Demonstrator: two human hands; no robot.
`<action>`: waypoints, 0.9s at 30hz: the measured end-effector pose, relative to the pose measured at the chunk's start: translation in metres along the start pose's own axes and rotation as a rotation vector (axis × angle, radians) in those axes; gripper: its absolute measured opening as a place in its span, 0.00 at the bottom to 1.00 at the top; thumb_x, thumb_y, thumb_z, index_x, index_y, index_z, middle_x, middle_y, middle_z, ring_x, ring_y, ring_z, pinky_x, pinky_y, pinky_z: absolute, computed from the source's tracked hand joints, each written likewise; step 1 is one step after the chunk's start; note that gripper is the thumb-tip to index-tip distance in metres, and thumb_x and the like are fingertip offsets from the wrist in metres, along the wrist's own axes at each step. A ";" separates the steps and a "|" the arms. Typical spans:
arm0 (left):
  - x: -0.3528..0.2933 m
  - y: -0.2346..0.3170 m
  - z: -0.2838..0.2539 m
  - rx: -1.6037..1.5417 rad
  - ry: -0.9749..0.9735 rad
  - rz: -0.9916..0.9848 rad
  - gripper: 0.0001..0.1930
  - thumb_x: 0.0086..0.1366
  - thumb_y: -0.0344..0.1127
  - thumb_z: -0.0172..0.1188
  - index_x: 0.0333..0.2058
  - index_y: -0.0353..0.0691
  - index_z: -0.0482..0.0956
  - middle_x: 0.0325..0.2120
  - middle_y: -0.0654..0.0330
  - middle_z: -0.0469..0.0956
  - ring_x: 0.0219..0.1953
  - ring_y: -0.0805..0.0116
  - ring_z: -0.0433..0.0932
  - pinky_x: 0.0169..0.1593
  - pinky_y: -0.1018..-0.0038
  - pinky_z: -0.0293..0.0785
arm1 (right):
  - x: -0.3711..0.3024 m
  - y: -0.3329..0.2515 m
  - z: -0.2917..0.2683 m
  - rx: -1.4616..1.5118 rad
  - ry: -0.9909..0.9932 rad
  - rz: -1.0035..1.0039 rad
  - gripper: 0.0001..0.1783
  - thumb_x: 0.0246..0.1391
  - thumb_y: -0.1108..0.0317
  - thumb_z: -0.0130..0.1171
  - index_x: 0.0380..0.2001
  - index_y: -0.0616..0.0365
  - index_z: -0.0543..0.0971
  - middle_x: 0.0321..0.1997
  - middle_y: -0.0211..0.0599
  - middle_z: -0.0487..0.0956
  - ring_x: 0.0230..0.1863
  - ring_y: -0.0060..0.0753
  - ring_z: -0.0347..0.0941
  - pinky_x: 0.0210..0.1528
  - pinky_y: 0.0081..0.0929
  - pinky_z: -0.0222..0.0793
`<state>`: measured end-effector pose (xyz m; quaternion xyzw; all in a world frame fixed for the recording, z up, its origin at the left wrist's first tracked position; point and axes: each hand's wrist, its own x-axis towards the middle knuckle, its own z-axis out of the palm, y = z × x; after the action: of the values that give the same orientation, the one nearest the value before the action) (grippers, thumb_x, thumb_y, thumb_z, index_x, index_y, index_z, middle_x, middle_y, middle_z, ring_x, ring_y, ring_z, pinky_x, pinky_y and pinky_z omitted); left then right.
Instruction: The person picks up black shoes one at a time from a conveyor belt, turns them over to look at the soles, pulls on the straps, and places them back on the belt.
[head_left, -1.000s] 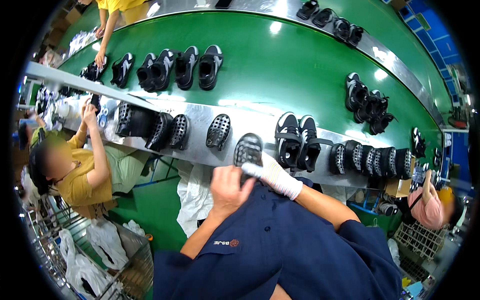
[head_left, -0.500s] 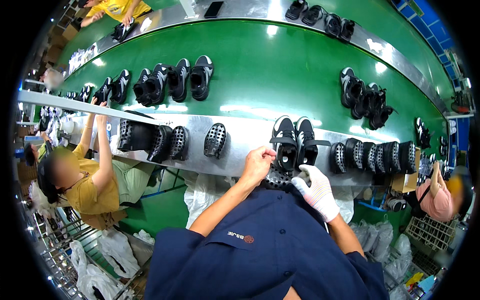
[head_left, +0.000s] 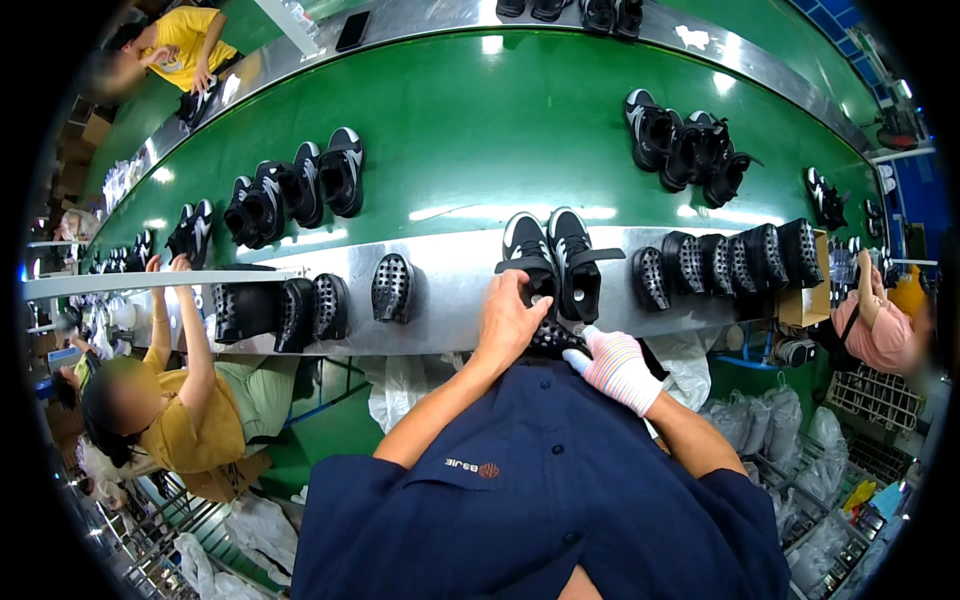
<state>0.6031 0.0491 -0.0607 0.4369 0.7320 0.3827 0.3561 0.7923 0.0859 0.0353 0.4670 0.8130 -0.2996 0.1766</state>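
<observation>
Two black-and-grey shoes [head_left: 577, 265] stand side by side before me on the metal edge of the worktable, toes pointing away, straps sticking out sideways. My bare left hand [head_left: 512, 318] is closed on the left shoe [head_left: 527, 240], its fingers at the collar and thumb by the opening. In a white glove with coloured stripes, my right hand [head_left: 618, 372] is bent behind the right shoe's heel. Beside its fingertips, a black perforated shoe form [head_left: 556, 340] lies against the table edge, partly covered by my hands. What the gloved fingers hold is hidden.
More perforated forms stand in a row [head_left: 715, 265] at right and at left, with a single one [head_left: 392, 287] nearer. Shoes line the green belt [head_left: 480, 130]. A pale bar [head_left: 160, 284] crosses at left. Co-workers sit on both sides; another person [head_left: 190, 45] is across the belt.
My left hand has moved from beside the left shoe onto its collar and opening. The gloved hand stays near the heels. The whole view has shifted, and the surroundings now appear farther left.
</observation>
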 end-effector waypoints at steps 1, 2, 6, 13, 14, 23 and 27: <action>0.003 0.009 -0.006 0.166 0.071 0.159 0.21 0.56 0.37 0.75 0.46 0.36 0.81 0.36 0.54 0.79 0.39 0.55 0.79 0.43 0.62 0.78 | 0.002 -0.001 -0.004 -0.002 0.006 0.025 0.25 0.60 0.45 0.63 0.34 0.60 0.80 0.29 0.55 0.84 0.36 0.58 0.83 0.41 0.50 0.78; 0.009 0.013 -0.008 0.331 0.143 0.318 0.23 0.55 0.38 0.76 0.47 0.37 0.81 0.38 0.54 0.78 0.42 0.53 0.78 0.45 0.61 0.77 | 0.005 -0.003 -0.007 -0.003 0.012 0.050 0.25 0.60 0.45 0.63 0.34 0.60 0.81 0.29 0.55 0.84 0.37 0.58 0.83 0.42 0.50 0.78; 0.045 -0.005 -0.016 0.336 -0.040 0.662 0.12 0.58 0.34 0.71 0.38 0.35 0.83 0.39 0.52 0.77 0.45 0.49 0.75 0.48 0.57 0.74 | 0.018 -0.012 -0.034 -0.065 -0.122 0.082 0.23 0.60 0.47 0.62 0.36 0.60 0.85 0.37 0.54 0.86 0.44 0.57 0.84 0.48 0.47 0.79; 0.053 0.009 0.000 0.204 -0.240 0.644 0.07 0.63 0.30 0.63 0.33 0.30 0.79 0.35 0.44 0.78 0.43 0.43 0.75 0.52 0.55 0.72 | 0.073 -0.029 0.000 -0.084 0.130 0.144 0.17 0.62 0.56 0.56 0.41 0.57 0.85 0.39 0.51 0.87 0.42 0.53 0.85 0.47 0.47 0.80; 0.057 0.010 0.004 0.235 -0.208 0.603 0.07 0.64 0.30 0.62 0.33 0.30 0.80 0.35 0.44 0.79 0.43 0.43 0.75 0.51 0.55 0.72 | 0.085 -0.032 0.023 -0.071 0.222 0.149 0.15 0.63 0.59 0.55 0.41 0.56 0.84 0.38 0.49 0.87 0.41 0.52 0.86 0.46 0.48 0.81; 0.085 -0.027 -0.021 0.261 -0.348 0.423 0.10 0.68 0.34 0.59 0.34 0.32 0.81 0.32 0.45 0.80 0.42 0.44 0.79 0.49 0.54 0.74 | 0.102 -0.040 0.071 -0.144 0.377 -0.081 0.07 0.61 0.69 0.55 0.40 0.60 0.76 0.35 0.46 0.83 0.35 0.48 0.84 0.35 0.45 0.81; 0.085 -0.018 -0.029 0.180 -0.329 0.467 0.10 0.67 0.35 0.60 0.33 0.32 0.80 0.32 0.44 0.80 0.41 0.42 0.79 0.48 0.54 0.75 | 0.124 -0.031 0.083 0.051 0.478 -0.079 0.07 0.58 0.68 0.59 0.37 0.59 0.78 0.36 0.50 0.83 0.38 0.54 0.83 0.39 0.48 0.79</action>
<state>0.5412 0.1139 -0.0789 0.6793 0.5751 0.3120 0.3322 0.7037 0.1014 -0.0880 0.4967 0.8416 -0.2074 -0.0446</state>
